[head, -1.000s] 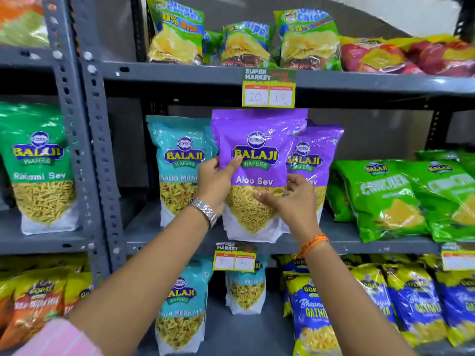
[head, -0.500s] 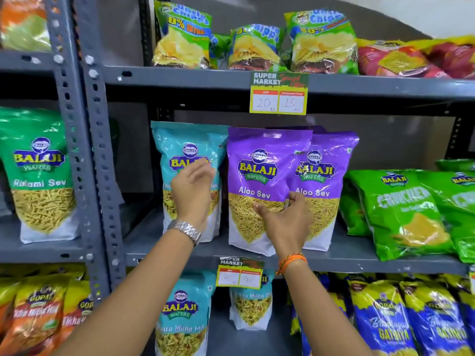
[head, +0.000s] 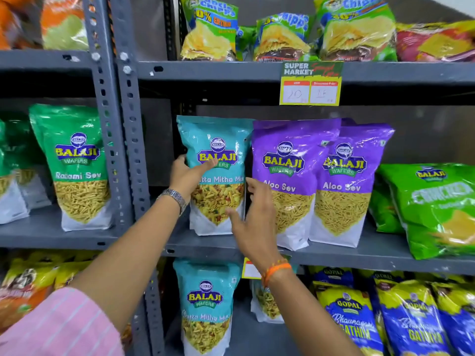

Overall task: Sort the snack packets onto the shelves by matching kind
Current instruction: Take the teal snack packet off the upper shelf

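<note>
A teal Khatta Mitha Mix packet (head: 221, 199) stands upright at the left end of the middle shelf (head: 359, 255). My left hand (head: 189, 177) grips its left edge, thumb behind and fingers across the logo. My right hand (head: 253, 222) is at the packet's lower right edge with fingers spread, between it and the first of two purple Aloo Sev packets (head: 288, 176). The second purple packet (head: 344, 201) stands right beside the first. Another teal packet (head: 205, 304) of the same kind stands on the shelf below.
Green Ratlami Sev packets (head: 77, 176) fill the left bay beyond the grey upright post (head: 123, 150). Bright green packets (head: 437, 209) lie at the right of the middle shelf. Blue-yellow Gopal packets (head: 349, 317) sit below, chips bags (head: 210, 34) above. A price tag (head: 309, 84) hangs from the upper shelf.
Both hands let go of the front purple packet, which now stands on the shelf. They shifted left to the teal packet, the left hand taking its edge.
</note>
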The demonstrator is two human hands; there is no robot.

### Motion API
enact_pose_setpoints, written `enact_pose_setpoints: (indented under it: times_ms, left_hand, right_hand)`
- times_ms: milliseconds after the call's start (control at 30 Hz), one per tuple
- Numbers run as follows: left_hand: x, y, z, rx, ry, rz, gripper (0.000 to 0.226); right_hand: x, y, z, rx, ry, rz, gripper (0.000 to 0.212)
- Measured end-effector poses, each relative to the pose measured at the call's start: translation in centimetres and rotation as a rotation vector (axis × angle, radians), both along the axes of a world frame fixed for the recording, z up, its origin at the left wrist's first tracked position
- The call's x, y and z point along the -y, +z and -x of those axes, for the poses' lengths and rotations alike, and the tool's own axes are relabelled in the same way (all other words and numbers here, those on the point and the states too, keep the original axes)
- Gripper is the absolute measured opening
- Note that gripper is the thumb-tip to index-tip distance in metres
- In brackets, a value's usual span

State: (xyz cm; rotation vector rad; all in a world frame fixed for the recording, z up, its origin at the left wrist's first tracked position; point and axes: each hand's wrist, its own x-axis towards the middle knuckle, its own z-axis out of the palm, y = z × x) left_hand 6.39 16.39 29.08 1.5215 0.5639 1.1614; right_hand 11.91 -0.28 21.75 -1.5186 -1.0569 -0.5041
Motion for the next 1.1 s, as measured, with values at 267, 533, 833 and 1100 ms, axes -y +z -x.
enact_pose_setpoints:
  times_ms: [267,533,833,1100]
  left_hand:
    - [0.4,-0.7,1.6,0.001,0.024,-0.102,0.047]
    - [2.9,0.0,4.1,-0.202,0.446,-0.414,0.065]
    - [4.9,0.6,9.7,-0.109,0.172,-0.349,0.057]
    - [10.5,-4.4,12.9,-0.028,-0.133,-0.161,0.066]
  right_hand:
    - [-4.0,1.6,-2.2,-0.252,0.125,0.292,0.091]
    - [-5.4,2.2,-3.7,-0.542,0.487,0.273,0.078]
    - [-1.3,3.2,-1.4,-0.634,0.75,0.205,0.062]
    - [6.6,-1.9,1.5,-0.641,0.717,0.248,0.066]
